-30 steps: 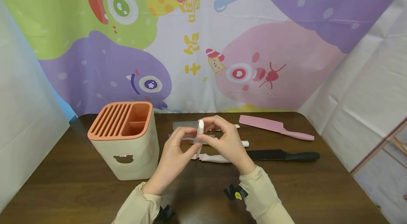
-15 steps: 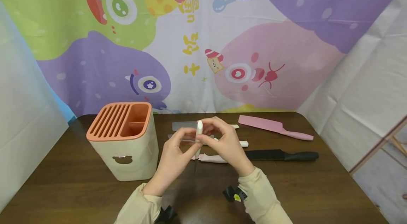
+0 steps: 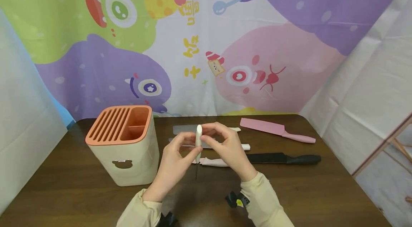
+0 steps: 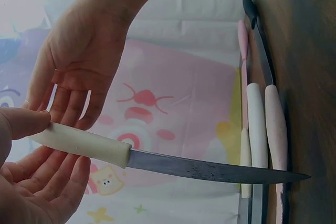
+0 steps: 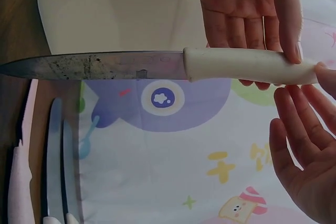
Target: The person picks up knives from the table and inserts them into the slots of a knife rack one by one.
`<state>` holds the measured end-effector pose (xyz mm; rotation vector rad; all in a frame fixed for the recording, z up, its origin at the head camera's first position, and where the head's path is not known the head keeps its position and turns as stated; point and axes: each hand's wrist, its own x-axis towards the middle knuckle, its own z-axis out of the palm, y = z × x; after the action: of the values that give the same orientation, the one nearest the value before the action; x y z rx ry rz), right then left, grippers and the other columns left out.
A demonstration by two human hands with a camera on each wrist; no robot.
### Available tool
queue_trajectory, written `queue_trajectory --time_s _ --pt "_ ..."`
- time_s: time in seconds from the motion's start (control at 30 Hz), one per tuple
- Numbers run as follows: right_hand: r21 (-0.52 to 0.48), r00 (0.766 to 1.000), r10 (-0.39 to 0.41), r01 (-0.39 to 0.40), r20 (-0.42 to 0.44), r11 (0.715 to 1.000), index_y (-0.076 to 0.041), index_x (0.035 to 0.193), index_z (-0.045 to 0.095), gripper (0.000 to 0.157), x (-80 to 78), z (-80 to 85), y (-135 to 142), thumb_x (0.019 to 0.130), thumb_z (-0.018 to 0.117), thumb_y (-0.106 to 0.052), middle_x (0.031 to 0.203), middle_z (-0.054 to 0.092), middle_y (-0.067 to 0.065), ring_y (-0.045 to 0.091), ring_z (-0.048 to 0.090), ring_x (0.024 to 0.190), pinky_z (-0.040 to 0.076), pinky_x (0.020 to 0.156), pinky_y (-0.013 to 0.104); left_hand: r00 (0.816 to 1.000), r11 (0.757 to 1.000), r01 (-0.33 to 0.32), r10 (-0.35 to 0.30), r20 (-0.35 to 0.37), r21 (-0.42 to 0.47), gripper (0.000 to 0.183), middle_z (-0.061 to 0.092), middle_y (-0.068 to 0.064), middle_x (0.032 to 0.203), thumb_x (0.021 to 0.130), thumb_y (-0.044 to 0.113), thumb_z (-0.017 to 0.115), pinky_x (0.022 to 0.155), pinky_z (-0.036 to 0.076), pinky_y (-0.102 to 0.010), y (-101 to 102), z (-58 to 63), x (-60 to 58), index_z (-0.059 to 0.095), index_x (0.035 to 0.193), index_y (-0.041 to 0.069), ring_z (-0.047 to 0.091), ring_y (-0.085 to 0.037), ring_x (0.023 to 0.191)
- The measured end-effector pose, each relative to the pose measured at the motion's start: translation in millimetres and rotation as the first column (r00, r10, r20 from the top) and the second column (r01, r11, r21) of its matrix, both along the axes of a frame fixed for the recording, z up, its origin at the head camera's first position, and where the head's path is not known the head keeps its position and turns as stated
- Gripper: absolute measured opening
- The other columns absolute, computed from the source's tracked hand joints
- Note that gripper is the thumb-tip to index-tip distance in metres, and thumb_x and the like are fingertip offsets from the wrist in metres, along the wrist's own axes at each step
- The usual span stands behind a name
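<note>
Both hands hold a knife with a cream handle (image 3: 198, 140) upright over the middle of the table, its narrow blade (image 4: 210, 169) pointing down. My left hand (image 3: 173, 155) pinches the handle between thumb and fingers from the left. From the right, my right hand (image 3: 228, 150) pinches it near the butt end. Dark specks mark the blade, as the right wrist view shows on its steel face (image 5: 105, 65). Behind the hands lie a knife with a pale pink handle (image 3: 214, 162) and two white-handled knives, one handle (image 3: 245, 146) nearer; the hands partly cover them.
To the left stands a cream knife holder (image 3: 138, 166) with an orange slotted top (image 3: 109, 123) and two open compartments. A black knife (image 3: 270, 158) and a pink cleaver (image 3: 262, 125) lie on the right of the brown table (image 3: 289, 191). A cartoon cloth (image 3: 199, 98) hangs behind.
The knife has tilted slightly, so its thin blade now shows below the handle. Both hands keep their hold almost in place, and the whole head view has shifted a little.
</note>
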<state>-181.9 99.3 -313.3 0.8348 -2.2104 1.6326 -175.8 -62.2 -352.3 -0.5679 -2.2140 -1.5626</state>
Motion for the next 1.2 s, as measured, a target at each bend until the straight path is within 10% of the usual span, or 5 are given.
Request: queue_trajectory --time_s 1.2 --pt "0.120 0.993 -0.106 0.098 0.060 0.988 -0.007 0.102 0.066 0.017 -35.8 -51.6 27.6 0.089 0.054 -0.004 0.087 0.069 0.004 0.016 0.064 0.082 0.051 0.074 0.026 0.993 0.994 -0.105 0.105 -0.055 0.009 0.034 0.064 -0.004 0.100 0.079 0.007 0.069 0.074 0.053 -0.033 -34.2 10.1 -0.5 0.060 0.112 0.009 0.062 -0.013 0.087"
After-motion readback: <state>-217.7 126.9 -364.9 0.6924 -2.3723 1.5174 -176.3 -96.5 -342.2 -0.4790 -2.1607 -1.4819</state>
